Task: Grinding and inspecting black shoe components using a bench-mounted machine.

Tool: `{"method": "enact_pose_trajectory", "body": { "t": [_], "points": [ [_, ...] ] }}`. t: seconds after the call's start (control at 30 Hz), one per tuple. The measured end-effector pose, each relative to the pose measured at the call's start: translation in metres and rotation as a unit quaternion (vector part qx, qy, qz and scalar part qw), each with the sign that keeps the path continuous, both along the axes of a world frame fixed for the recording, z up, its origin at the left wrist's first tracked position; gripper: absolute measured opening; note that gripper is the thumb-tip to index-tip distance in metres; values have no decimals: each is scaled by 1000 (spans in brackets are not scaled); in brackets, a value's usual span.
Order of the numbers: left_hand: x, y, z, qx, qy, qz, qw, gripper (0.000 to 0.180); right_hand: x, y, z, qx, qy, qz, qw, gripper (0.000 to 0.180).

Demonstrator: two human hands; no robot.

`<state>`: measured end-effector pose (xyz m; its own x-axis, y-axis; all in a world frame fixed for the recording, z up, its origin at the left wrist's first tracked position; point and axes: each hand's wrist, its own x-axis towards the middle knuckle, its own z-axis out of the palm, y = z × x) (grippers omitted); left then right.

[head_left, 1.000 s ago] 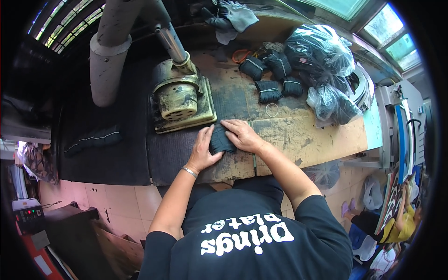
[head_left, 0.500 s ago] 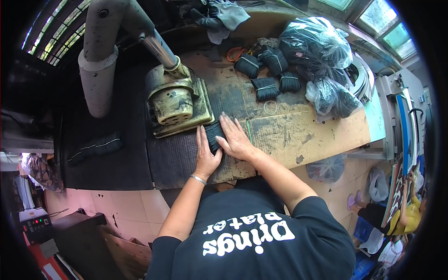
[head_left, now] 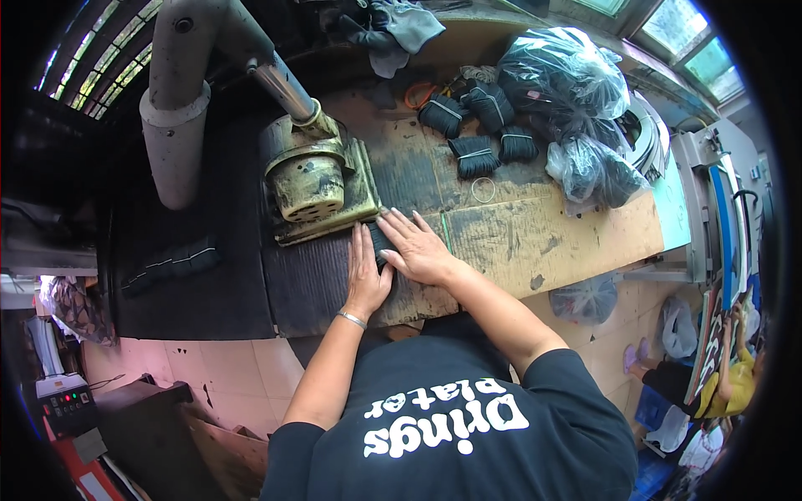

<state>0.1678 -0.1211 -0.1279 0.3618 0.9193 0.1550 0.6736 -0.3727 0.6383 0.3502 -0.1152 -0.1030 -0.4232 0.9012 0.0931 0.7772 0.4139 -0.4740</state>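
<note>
A small bundle of thin black strips [head_left: 378,241] lies on the dark cardboard, just in front of a grimy, pale yellow-green machine head [head_left: 311,179]. It is held between my two hands, which cover much of it. My left hand [head_left: 365,271] presses along its left side, fingers straight and close together. From the right, my right hand [head_left: 418,248] reaches over it, fingers stretched toward the machine's base and thumb across the strips. A thin pale rubber band [head_left: 483,190] lies loose on the board to the right.
Several banded black bundles [head_left: 474,157] lie at the back, beside bulging clear plastic bags [head_left: 568,75]. Another black bundle row [head_left: 171,263] rests on the dark left side. A thick grey machine arm [head_left: 175,108] hangs at left. Far right, a person in yellow [head_left: 725,388] is visible.
My right hand has shifted left and closer to my left hand, its fingers now covering more of the bundle's far end. My left hand has barely moved.
</note>
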Motion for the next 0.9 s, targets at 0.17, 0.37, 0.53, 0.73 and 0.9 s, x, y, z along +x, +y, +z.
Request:
{"method": "enact_pose_trajectory", "body": {
  "t": [0.17, 0.37, 0.53, 0.73, 0.9],
  "points": [
    [1, -2, 2, -31, -5, 9, 999, 91, 25, -19, 8, -61, 102, -45, 992, 79],
    [3, -18, -2, -19, 37, 74, 996, 92, 9, -51, -16, -18, 14, -123, 992, 77],
    [9, -30, -5, -44, 82, 121, 988, 86, -10, -43, -27, 15, 16, -170, 985, 74],
    [17, -26, -3, -78, 97, 106, 987, 81, -12, -35, -27, -10, 48, -127, 991, 76],
    [13, -25, -2, -85, 89, 89, 988, 82, -6, -34, -28, 16, 42, -110, 993, 78]
  ]
}}
